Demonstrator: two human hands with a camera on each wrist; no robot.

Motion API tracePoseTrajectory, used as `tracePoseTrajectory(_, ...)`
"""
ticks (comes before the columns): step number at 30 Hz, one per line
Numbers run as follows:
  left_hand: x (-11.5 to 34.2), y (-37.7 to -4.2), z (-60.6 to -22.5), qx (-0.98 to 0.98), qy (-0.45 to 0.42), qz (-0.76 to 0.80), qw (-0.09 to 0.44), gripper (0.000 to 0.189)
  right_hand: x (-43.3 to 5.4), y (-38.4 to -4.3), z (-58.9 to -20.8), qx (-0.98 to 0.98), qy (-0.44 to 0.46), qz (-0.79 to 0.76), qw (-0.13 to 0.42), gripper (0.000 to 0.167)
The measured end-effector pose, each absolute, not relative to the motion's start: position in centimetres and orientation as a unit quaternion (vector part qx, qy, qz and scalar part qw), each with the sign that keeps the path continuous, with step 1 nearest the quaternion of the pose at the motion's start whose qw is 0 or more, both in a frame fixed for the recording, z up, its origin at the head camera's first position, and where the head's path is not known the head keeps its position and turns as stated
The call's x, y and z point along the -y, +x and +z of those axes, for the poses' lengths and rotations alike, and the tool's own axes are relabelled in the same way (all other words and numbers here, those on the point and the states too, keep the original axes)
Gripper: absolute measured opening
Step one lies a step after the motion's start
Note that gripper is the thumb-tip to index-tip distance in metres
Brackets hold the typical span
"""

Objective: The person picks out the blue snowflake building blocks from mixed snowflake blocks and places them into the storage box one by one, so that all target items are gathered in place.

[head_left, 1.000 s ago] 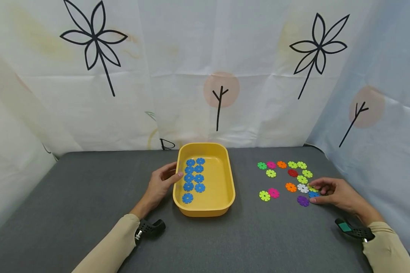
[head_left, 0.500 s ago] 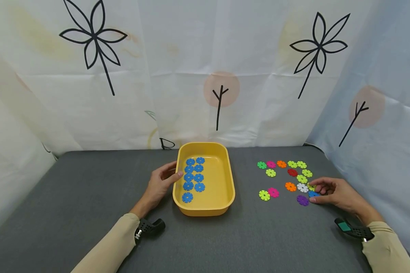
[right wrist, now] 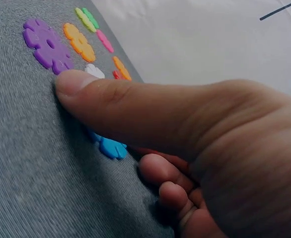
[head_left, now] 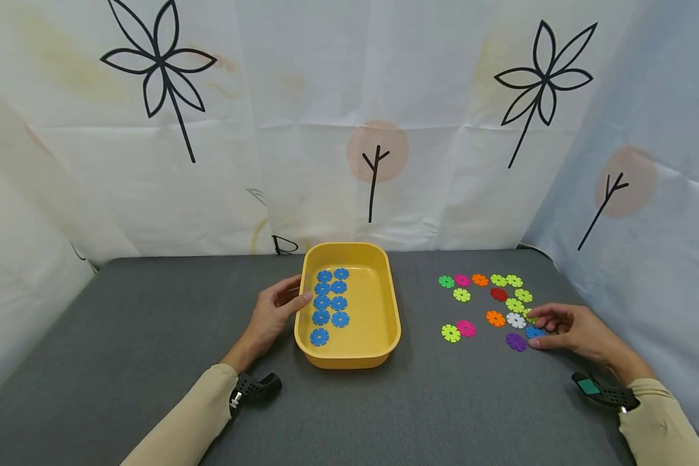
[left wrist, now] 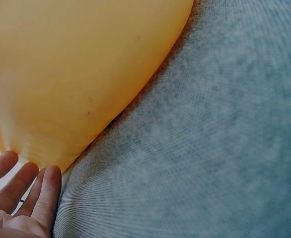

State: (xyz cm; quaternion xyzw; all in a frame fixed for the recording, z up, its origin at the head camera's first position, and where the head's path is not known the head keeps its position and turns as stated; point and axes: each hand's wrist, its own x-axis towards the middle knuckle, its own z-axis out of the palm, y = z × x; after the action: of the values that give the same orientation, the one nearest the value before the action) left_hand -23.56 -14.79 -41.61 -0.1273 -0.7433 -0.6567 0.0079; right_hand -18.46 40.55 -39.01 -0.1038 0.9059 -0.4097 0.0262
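My left hand [head_left: 274,317] grips the left side of a yellow tray [head_left: 378,353], thumb at the rim; in the left wrist view its fingers [left wrist: 50,191] touch the outer wall. Several blue flower-shaped discs [head_left: 320,336] lie in the tray's left half. At the right, my right hand [head_left: 582,333] rests over the table with thumb and index finger apart. Between them a blue flower disc [head_left: 534,331] lies flat, partly hidden by the hand. The thumb tip is right at the edge of a purple flower disc [head_left: 516,342]. Other fingers are loosely curled.
Beside the right hand lie a white disc [head_left: 516,320], an orange disc [head_left: 496,318], a red disc [head_left: 498,294] and several yellow-green discs [head_left: 515,305]. A pink disc [head_left: 466,328] overlaps a yellow one nearer the tray. A white printed curtain [head_left: 443,194] closes off the back of the grey table [head_left: 384,414].
The right thumb has shifted very slightly beside the blue and purple discs. The left hand and the tray stay where they were.
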Motion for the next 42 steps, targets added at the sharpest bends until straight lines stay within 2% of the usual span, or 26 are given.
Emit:
tracePoseTrajectory(13,14.81,-23.55,-41.64,0.744,-0.129,-0.656,0.009,0.053,-40.88,-18.35,-39.04,-0.903,-0.135,-0.408,0.024,0.043)
tracePoseTrajectory(23,14.9,-23.42,-41.59,0.749,-0.126,-0.651,0.006,0.055,-41.02,-18.36,-39.2,-0.919,-0.164,-0.359,-0.002,0.022)
tracePoseTrajectory(33,14.85,-23.42,-41.59,0.745,-0.128,-0.654,0.007,0.055,-40.97,-18.21,-39.21,-0.918,-0.141,-0.371,-0.011,0.02)
tracePoseTrajectory(42,14.83,-23.39,-41.55,0.75,-0.125,-0.65,0.008,0.054,-41.12,-18.24,-39.56,-0.909,-0.158,-0.385,-0.024,0.016)
